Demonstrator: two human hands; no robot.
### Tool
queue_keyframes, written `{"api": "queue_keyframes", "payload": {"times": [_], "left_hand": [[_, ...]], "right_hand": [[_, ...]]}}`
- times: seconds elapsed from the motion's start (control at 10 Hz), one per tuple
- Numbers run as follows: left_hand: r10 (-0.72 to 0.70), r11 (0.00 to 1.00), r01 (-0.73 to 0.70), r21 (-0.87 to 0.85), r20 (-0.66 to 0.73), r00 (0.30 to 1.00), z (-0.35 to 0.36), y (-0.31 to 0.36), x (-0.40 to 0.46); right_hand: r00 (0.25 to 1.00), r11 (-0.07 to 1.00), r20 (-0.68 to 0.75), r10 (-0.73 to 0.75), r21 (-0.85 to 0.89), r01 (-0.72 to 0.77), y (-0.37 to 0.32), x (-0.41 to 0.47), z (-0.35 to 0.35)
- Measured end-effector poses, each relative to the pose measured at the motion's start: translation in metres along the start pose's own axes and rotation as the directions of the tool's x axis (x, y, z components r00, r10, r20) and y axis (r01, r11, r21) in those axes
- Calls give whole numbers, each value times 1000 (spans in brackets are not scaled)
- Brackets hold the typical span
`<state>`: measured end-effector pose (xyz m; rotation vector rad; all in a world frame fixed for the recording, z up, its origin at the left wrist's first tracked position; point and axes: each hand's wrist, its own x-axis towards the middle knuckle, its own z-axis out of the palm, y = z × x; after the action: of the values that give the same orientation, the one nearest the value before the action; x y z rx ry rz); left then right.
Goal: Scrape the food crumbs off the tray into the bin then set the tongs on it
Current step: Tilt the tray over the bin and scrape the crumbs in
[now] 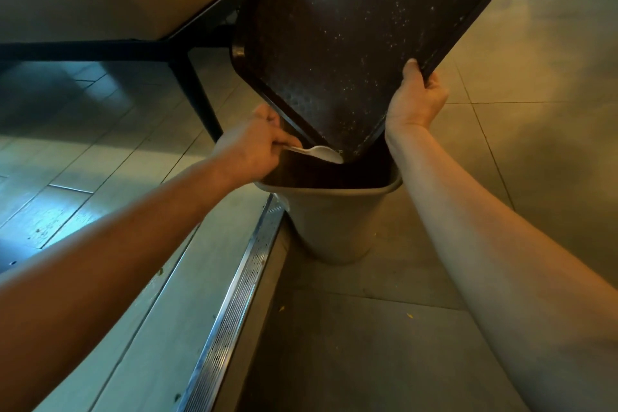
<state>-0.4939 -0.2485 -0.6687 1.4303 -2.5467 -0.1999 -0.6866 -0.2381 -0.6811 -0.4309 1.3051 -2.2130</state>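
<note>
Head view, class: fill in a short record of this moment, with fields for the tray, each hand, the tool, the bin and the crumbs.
tray: dark tray, tilted steeply, lowest corner over the bin
left hand: left hand pinches the white plastic spoon
right hand: right hand grips the tray's right edge
tool: white plastic spoon, bowl at the tray's lowest corner
bin: beige bin on the tiled floor
crumbs: pale specks on the tray

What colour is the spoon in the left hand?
White. The spoon shows best in the head view, against the dark tray.

Dark brown tray [351, 27], white-speckled; white spoon [321, 153]; beige bin [331, 224].
</note>
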Motion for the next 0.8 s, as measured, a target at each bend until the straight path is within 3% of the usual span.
{"api": "queue_keyframes", "payload": {"times": [0.1, 0.2, 0.4, 0.5, 0.7, 0.8], "left_hand": [[44, 996, -49, -76, -60, 997, 0, -4, 4], [85, 990, -86, -108, -17, 996, 7, 2, -1], [-41, 989, 39, -143, -9, 999, 1, -12, 0], [71, 984, -76, -162, -39, 997, 4, -7, 1], [0, 986, 9, -166, 52, 999, 4, -5, -2], [-17, 999, 12, 38, 131, 991, -7, -12, -2]], "right_hand": [[1000, 1000, 1, 8, 4, -8, 0, -2, 1], [1000, 1000, 0, 6, 17, -6, -1, -3, 1], [999, 999, -22, -30, 14, 31, 1, -1, 1], [1000, 999, -14, -23, 36, 24, 2, -1, 3], [1000, 1000, -11, -17, 26, 17, 0, 2, 2], [1000, 1000, -8, 1, 20, -1, 1, 1, 2]]}}
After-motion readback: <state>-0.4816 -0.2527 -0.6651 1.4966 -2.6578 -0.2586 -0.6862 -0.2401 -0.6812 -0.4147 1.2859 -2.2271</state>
